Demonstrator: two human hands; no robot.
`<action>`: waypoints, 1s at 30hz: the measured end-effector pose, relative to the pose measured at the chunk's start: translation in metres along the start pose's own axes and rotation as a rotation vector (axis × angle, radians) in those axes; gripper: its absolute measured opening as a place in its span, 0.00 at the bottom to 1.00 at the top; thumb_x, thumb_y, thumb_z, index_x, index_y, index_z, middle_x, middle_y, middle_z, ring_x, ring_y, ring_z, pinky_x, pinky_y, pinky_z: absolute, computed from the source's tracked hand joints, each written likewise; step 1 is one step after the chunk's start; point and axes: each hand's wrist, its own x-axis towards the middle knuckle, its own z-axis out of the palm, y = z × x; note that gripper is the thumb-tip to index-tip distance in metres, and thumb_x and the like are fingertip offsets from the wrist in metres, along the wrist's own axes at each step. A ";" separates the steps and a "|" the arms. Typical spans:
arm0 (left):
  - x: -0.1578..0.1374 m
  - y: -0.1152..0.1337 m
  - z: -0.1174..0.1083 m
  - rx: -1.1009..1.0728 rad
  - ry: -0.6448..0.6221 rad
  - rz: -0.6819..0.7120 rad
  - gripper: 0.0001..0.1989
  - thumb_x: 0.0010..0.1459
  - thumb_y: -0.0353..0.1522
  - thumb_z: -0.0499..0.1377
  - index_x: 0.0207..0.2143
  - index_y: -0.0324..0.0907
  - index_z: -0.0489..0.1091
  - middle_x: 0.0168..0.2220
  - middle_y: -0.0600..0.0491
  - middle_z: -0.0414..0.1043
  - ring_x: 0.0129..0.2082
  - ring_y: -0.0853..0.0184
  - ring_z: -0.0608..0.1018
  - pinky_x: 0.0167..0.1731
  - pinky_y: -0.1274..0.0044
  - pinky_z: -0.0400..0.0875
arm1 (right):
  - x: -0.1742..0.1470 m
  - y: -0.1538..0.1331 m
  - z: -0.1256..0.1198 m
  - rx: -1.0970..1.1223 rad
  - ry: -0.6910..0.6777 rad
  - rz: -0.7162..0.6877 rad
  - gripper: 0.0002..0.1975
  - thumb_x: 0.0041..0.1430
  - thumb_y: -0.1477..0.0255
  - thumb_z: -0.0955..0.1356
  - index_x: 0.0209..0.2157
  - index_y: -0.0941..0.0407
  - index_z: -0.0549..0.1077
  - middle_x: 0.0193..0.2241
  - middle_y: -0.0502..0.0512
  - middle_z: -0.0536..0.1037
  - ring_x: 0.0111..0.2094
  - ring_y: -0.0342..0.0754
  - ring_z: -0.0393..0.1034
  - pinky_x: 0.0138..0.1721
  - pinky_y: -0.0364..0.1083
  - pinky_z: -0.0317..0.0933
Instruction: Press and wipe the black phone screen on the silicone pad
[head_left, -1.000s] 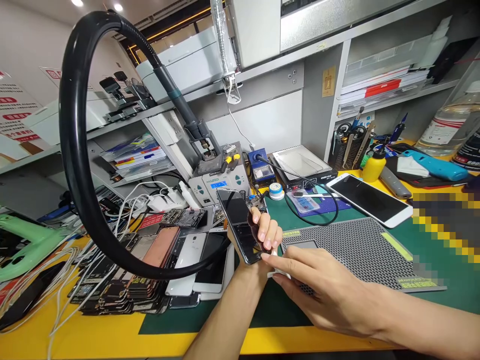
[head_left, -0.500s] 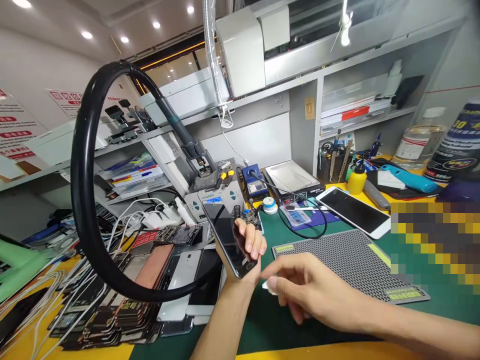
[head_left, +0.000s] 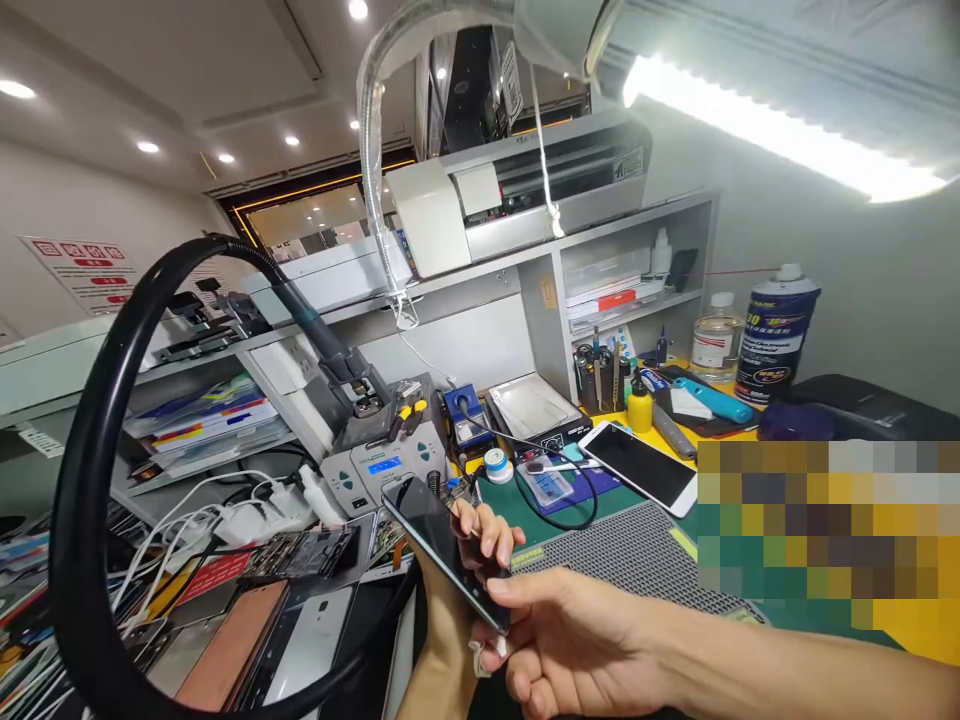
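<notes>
A dark smartphone (head_left: 442, 540) with a glossy black screen is tilted in my left hand (head_left: 491, 530), whose fingers wrap round its right edge from behind. My right hand (head_left: 570, 640) is at the phone's lower end, its thumb touching the screen near the bottom corner. A small crumpled white piece, like tissue or cloth (head_left: 478, 657), is pinched by my right fingers just under that end. I cannot make out its exact kind. The phone hides my left palm.
Phone parts and backs, among them a pinkish one (head_left: 232, 645), lie at left under a thick black hose (head_left: 71, 480). A hot-air station (head_left: 386, 470) stands behind. At right are a grey perforated mat (head_left: 600, 560), a white phone (head_left: 641, 465) and a yellow bottle (head_left: 639, 405).
My right hand has moved from beside my left wrist onto the phone's lower end, bringing the white piece along. The camera view has shifted, showing a bright lamp at top right.
</notes>
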 end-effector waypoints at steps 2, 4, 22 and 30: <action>-0.002 -0.001 0.004 -0.007 0.024 0.001 0.19 0.56 0.47 0.64 0.25 0.44 0.65 0.22 0.58 0.62 0.25 0.67 0.68 0.39 0.71 0.69 | 0.001 -0.001 -0.002 0.053 0.003 -0.013 0.15 0.55 0.64 0.73 0.32 0.64 0.76 0.30 0.53 0.77 0.23 0.39 0.73 0.26 0.40 0.67; -0.004 0.000 0.009 -0.022 0.058 0.007 0.19 0.56 0.49 0.64 0.27 0.44 0.68 0.24 0.57 0.65 0.27 0.66 0.71 0.40 0.70 0.71 | 0.000 -0.001 -0.002 0.075 0.026 -0.050 0.13 0.55 0.66 0.74 0.32 0.63 0.75 0.29 0.53 0.77 0.22 0.38 0.71 0.25 0.39 0.64; 0.008 0.010 0.023 0.014 0.619 -0.163 0.25 0.62 0.49 0.59 0.48 0.37 0.72 0.32 0.44 0.80 0.34 0.53 0.84 0.41 0.62 0.78 | 0.028 -0.012 -0.024 -0.384 0.243 -0.460 0.30 0.42 0.48 0.77 0.24 0.64 0.78 0.19 0.54 0.74 0.19 0.38 0.66 0.23 0.38 0.55; 0.003 0.026 0.029 0.050 0.587 0.092 0.20 0.63 0.44 0.60 0.49 0.39 0.69 0.30 0.48 0.79 0.25 0.61 0.82 0.36 0.66 0.80 | 0.008 -0.017 -0.006 -0.542 0.407 -0.648 0.19 0.43 0.61 0.75 0.19 0.55 0.63 0.11 0.47 0.69 0.13 0.39 0.62 0.17 0.38 0.50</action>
